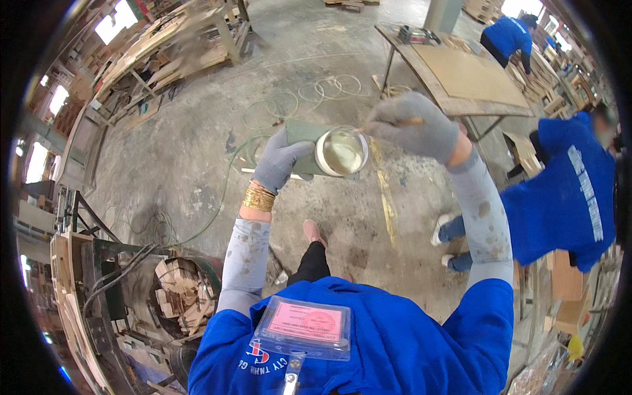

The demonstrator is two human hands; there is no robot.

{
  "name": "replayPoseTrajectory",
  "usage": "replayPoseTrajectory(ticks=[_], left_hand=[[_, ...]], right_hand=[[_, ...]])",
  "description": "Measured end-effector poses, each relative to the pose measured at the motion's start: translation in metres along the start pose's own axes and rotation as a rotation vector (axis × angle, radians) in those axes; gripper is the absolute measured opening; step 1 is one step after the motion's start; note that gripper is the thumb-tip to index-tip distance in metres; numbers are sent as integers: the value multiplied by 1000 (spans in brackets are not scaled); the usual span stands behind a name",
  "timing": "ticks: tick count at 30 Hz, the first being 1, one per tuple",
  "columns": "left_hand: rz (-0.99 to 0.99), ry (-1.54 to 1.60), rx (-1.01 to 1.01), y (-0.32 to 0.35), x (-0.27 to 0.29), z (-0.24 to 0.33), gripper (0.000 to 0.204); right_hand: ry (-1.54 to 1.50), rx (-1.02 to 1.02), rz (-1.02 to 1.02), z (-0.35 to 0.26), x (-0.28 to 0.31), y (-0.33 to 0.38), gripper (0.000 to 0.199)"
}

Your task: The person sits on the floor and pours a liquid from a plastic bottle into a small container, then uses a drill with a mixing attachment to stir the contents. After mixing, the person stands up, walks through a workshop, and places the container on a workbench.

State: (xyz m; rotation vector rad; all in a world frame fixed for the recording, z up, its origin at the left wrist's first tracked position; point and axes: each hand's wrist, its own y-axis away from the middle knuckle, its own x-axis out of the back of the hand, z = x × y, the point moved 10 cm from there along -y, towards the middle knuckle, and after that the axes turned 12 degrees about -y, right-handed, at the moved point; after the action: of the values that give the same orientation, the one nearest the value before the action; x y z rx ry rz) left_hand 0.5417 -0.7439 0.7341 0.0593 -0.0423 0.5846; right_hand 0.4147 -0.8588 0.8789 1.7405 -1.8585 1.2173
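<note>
My left hand [282, 162], in a grey glove, is closed at the side of a round white-rimmed cup [341, 153], its thumb against the near wall. A pale, creamy liquid is visible inside the cup. My gloved right hand [415, 126] is raised just right of the rim, its fingers closed round a thin tool with a wooden handle [413, 121]; its kind is hard to make out. A flat green surface [300, 131] shows behind the cup and my left hand. A pale thin stick [289, 174] lies across below my left hand.
A co-worker in a blue shirt [559, 191] stands close on my right. Another person [510, 38] bends over farther back, beyond a table with a brown board [467, 74]. Coiled hose [280, 105] lies on the concrete floor. A bin of wood offcuts [184, 296] stands at lower left.
</note>
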Motion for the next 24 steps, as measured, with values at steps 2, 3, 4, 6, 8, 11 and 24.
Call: replayPoseTrajectory(ticks=[2,3,4,6,8,11,24], left_hand=[[117,18,-70,-27,39,2,34],[109,-4,-51,-44,52,-2,34],[102,-27,-32,-60,64,-6,34],[74,-11,-5,-95,84,-9,33],[47,26,-13,-129,102,-4,34],[53,21,-26,-166,141,2,34],[-52,-36,15,-369,184,9,35]], right_hand=[[-180,-8,-24,19,-17,-14,12],[-269,-17,-34,25,-24,-26,14],[-255,-77,-78,31,-37,-46,11],[-336,-3,83,55,-32,-92,12],[-96,23,169,79,-11,-126,13],[-202,-63,11,107,-29,-156,13],[-283,-57,236,253,39,-283,14]])
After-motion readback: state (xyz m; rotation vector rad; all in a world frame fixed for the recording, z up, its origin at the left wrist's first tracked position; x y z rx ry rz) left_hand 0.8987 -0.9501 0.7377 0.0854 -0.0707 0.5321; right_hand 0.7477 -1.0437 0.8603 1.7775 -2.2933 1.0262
